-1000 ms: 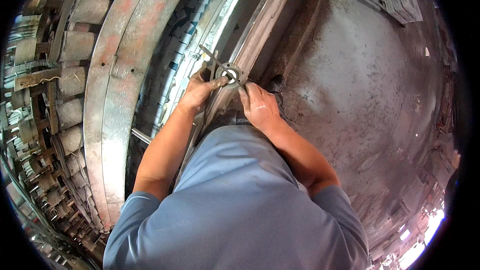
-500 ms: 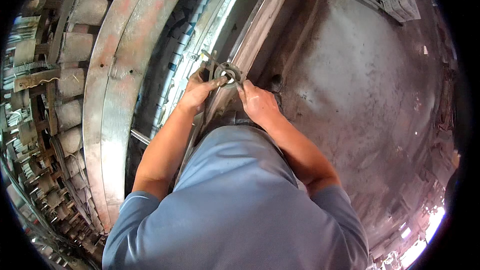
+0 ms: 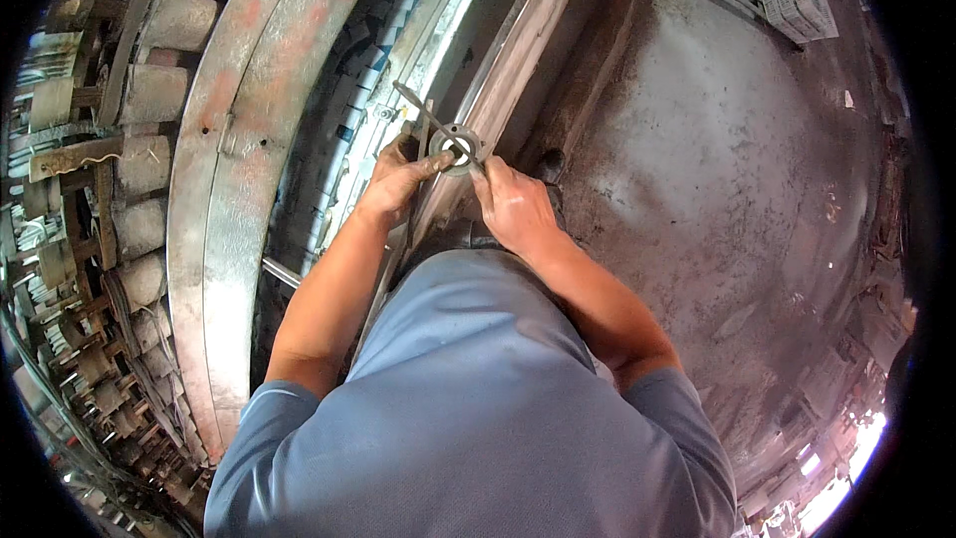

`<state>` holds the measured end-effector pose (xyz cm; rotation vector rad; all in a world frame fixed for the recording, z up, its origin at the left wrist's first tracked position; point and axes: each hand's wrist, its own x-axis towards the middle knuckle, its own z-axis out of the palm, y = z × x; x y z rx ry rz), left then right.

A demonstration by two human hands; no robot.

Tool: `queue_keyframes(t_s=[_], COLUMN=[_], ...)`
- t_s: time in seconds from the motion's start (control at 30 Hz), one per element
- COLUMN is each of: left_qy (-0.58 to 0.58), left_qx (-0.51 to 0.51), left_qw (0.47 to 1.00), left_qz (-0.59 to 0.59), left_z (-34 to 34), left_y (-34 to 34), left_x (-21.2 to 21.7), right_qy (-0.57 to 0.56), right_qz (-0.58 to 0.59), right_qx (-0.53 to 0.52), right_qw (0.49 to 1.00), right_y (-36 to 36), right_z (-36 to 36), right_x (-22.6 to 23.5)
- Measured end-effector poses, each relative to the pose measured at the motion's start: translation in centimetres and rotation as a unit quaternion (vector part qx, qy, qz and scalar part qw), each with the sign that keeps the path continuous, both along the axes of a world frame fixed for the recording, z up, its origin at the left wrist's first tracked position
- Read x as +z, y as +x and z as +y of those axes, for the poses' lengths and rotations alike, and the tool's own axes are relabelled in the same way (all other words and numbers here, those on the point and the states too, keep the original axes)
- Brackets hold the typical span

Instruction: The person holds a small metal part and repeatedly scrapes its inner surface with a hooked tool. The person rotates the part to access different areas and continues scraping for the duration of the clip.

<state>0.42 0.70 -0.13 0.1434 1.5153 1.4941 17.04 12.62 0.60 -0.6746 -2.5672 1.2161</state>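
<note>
Cylinders: several dull grey cylindrical blocks (image 3: 149,90) are stacked in rows at far left.
Curved band: one broad, rust-streaked metal band (image 3: 234,169) is arched beside them.
Left hand: one left hand (image 3: 398,179) is closed on the ring's left edge, thumb laid along it.
Ring: one flat grey metal ring (image 3: 456,147), round with an open centre, is held between both hands above the long rail (image 3: 518,70); one thin rod (image 3: 423,112) crosses it.
Right hand: one right hand (image 3: 513,209) is pinched on the ring's right edge.
Floor: one rough, stained concrete floor (image 3: 717,179).
</note>
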Motion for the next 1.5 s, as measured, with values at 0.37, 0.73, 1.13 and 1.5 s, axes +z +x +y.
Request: queue_keyframes(t_s=[0.37,0.73,1.13,1.5], left_qy=[-0.032,-0.027,-0.028,-0.009], left_qx=[-0.027,-0.01,-0.019,0.028], left_qw=[0.999,0.999,0.998,0.994], left_qz=[0.034,0.03,0.056,-0.108], left_z=[0.0,0.3,0.0,-1.3], left_y=[-0.2,-0.1,0.3,-1.9], left_x=[0.2,0.8,0.1,-1.5], right_qy=[-0.017,-0.014,-0.023,-0.054], right_qz=[-0.06,-0.08,-0.081,0.006], right_qx=[0.006,0.006,0.02,-0.021], right_qw=[0.998,0.997,0.996,0.998], right_y=[-0.5,0.0,-0.1,2.3], right_z=[0.7,0.6,0.9,0.3], right_x=[-0.6,-1.1,-0.7,-1.8])
